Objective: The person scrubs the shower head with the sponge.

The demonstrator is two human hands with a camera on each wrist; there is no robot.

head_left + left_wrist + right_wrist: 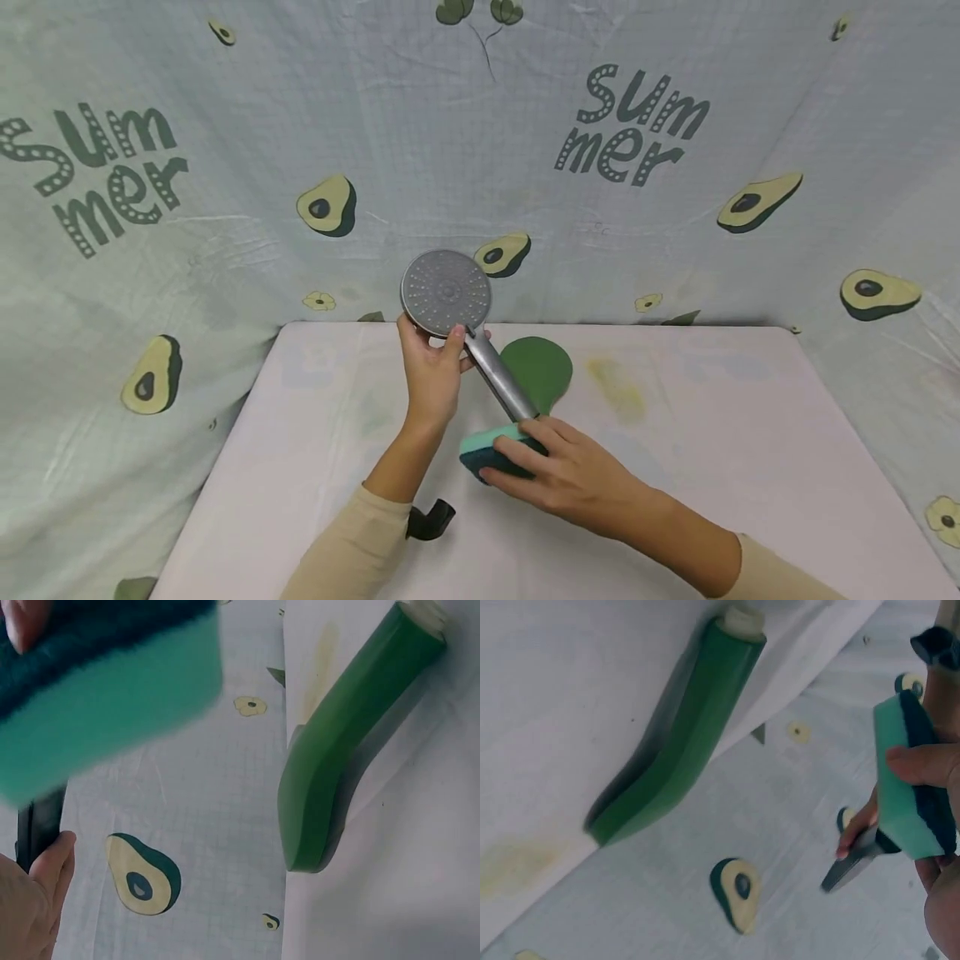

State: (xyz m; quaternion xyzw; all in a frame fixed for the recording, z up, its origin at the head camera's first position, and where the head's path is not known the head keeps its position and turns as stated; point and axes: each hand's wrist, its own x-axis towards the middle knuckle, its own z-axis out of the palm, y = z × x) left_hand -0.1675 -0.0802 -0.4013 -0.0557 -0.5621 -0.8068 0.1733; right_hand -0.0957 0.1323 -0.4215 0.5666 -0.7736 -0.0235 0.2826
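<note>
A grey hand shower (446, 292) is tilted in mid-air, its round nozzle face showing in the head view. My left hand (431, 371) grips it at the neck, with the thumb on the front. My right hand (573, 471) pinches a sponge (487, 446), light teal with a dark scouring side. The sponge is at the lower end of the shower's handle (498, 375); the head view does not show clearly whether they touch. In the left wrist view the sponge (150, 705) covers much of the shower.
A green shower-head-shaped piece (682, 742) with a pale end lies on the white table (712, 467), behind my right hand. A black elbow-shaped piece (431, 521) lies partly hidden by my left sleeve. A printed cloth (450, 167) hangs behind the table.
</note>
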